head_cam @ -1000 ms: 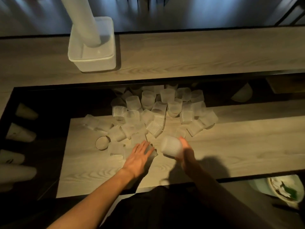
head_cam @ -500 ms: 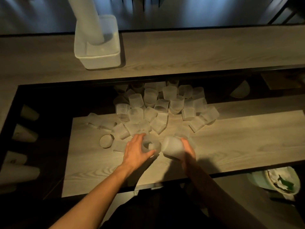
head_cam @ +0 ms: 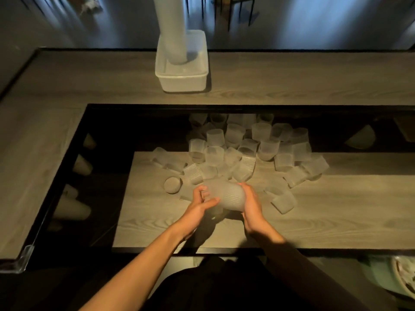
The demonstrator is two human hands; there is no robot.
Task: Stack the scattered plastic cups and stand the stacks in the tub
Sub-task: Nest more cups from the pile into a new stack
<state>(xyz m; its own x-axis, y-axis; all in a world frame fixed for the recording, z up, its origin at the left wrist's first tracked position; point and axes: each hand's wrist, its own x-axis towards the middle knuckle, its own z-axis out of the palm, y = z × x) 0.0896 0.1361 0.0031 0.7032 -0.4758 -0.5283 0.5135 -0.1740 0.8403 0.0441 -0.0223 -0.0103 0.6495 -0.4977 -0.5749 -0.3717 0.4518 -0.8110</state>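
One stack (head_cam: 172,30) done, many left
Your left hand (head_cam: 202,205) and right hand (head_cam: 252,205) clasp cups (head_cam: 226,195) together; the far tub (head_cam: 182,80) holds the stack; a pile (head_cam: 242,151) waits.

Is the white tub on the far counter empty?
No, a tall stack of cups stands in the left part of the tub.

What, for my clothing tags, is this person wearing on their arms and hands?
Nothing on the hands: the left hand and right hand are bare, with no gloves, and no ring or watch shows. The left forearm is bare, with no sleeve in view. The right forearm is dark from the wrist back; whether that is sleeve or shadow cannot be told.
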